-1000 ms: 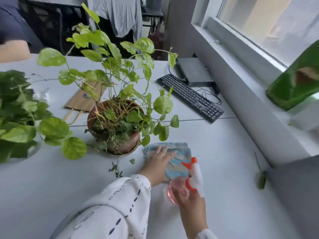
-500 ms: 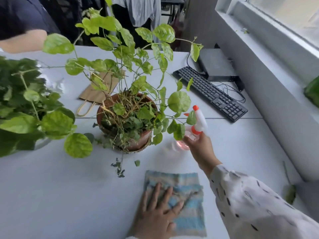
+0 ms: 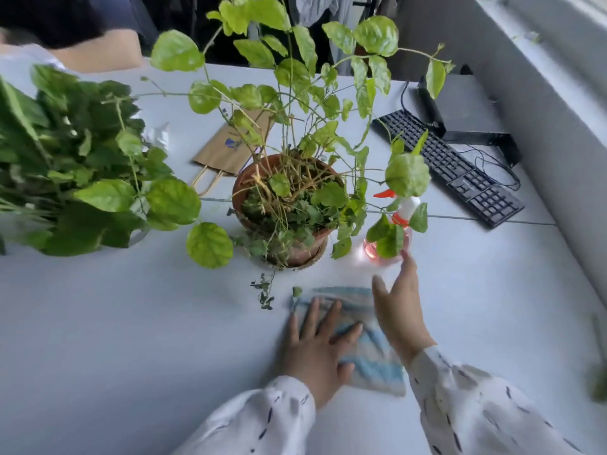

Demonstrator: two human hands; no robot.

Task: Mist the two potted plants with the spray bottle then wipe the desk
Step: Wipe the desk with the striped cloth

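Terracotta was the material of the one pot (image 3: 295, 224) in the middle of the white desk (image 3: 115, 323), and it carried a plant with long thin stems and round light green leaves. A second potted plant (image 3: 75, 165), darker and denser, stood at the left edge of the view; its container was mostly hidden by leaves. So there were two plants, one spray bottle (image 3: 392, 234), one cloth (image 3: 368, 356), one brown paper bag (image 3: 230, 149) lying flat behind the pot, and one black keyboard (image 3: 460, 169) at the right back, beside a dark box (image 3: 466, 116).

The spray bottle stood upright on the desk just right of the terracotta pot, with pink liquid in it and an orange and white head, partly covered by hanging leaves. The right hand (image 3: 397, 310) was just in front of it, fingers spread apart and holding nothing; one fingertip was at the base of the bottle, but I could not tell if it really touched. The left hand (image 3: 315, 346) lay flat with the fingers apart, pressing on the blue and white striped cloth, which lay on the desk in front of the pot.

The desk was free in front and to the left of the cloth. On the right, a grey wall below the window closed the desk. A few small fallen leaves (image 3: 266, 293) lay near the cloth's far left corner.
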